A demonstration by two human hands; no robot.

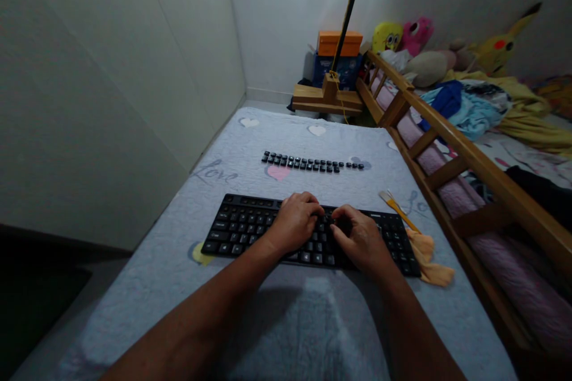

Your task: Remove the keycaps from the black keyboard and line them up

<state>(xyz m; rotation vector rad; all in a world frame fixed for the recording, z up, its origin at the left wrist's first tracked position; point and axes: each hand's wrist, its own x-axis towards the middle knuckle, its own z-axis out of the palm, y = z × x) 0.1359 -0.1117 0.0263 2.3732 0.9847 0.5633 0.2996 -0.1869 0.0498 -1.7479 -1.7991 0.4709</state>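
Working with fingertips among the keys of a black keyboard (319, 244), both hands bent over its middle.

The step in hand looks like close work on single keys; the next move seems to call for a light, exact fingertip touch; the left hand (297, 217) bunches its fingers on the upper keys, the right hand (360, 235) curls thumb and forefinger to a narrow gap, and I cannot tell whether either holds anything; loose keycaps (302, 164) lie in two rows towards the far edge of the pale cloth (179, 244); a brush (397, 205) and an orange rag (422, 253) lie near its right edge; beyond stand a wooden rail (469, 155) and an orange box (339, 43).
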